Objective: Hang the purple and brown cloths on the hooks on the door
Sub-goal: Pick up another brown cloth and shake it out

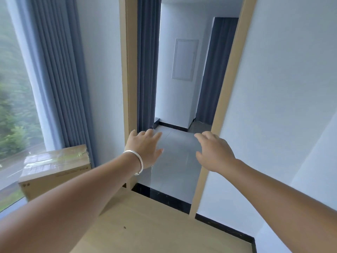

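Hands reach toward the doorway: left hand and right hand spread, holding nothing.

Home interior indicated, likely apartment room beside corridor. Floor-length blue-grey curtains were hung beside tall window, greenery and road seen outside. Open doorway was framed in light wood trim; grey tiled corridor floor and more dark curtains were seen beyond. White panel was set in far wall. Taped cardboard box was stood near window on light wood flooring.
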Demonstrator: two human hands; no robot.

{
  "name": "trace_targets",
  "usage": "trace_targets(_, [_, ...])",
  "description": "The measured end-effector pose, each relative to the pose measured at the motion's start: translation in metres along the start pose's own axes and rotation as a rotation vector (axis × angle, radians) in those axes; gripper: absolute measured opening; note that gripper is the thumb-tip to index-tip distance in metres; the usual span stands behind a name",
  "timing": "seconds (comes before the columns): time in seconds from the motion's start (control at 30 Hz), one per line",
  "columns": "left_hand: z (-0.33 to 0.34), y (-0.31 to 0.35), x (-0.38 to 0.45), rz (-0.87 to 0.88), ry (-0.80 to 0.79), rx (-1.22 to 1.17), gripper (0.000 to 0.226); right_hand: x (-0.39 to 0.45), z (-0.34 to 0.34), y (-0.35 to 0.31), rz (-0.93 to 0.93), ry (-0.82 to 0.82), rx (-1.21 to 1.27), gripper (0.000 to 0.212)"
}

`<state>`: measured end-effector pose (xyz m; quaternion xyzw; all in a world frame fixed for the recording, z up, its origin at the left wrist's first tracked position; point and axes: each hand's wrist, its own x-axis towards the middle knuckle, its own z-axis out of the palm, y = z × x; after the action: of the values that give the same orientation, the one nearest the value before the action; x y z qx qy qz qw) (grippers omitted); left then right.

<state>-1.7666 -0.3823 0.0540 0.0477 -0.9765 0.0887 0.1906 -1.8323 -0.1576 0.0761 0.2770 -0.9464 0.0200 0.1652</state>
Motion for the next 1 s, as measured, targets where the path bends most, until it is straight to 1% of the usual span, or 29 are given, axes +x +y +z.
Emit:
trace_targets(0.2, [0.054, -0.081, -0.003, -0.209, -0.102, 0.043, 0.056, 0.094, 0.070, -0.072, -0.228, -0.064, 0.093, 0.057])
trace_targets(0.37, [0.084, -0.151, -0.012, -0.441, -0.201, 0.080, 0.058, 0.165, 0.121, -0.136, -0.466, -0.112, 0.174, 0.056])
trace_targets(0.5, [0.104, -0.200, -0.033, -0.644, -0.291, 0.154, 0.057, 0.210, 0.161, -0.182, -0.655, -0.146, 0.236, 0.059])
trace_targets(0.6, [0.122, -0.218, -0.060, -0.783, -0.375, 0.204, 0.057, 0.227, 0.188, -0.218, -0.782, -0.218, 0.277, 0.059])
trace_targets(0.73, [0.145, -0.225, -0.100, -0.929, -0.471, 0.229, 0.059, 0.237, 0.221, -0.266, -0.943, -0.281, 0.306, 0.056])
trace_targets(0.87, [0.164, -0.236, -0.133, -1.037, -0.524, 0.221, 0.059, 0.237, 0.247, -0.318, -1.067, -0.350, 0.312, 0.058])
trace_targets(1.0, [0.193, -0.258, -0.164, -1.156, -0.532, 0.179, 0.059, 0.237, 0.273, -0.375, -1.170, -0.394, 0.282, 0.059])
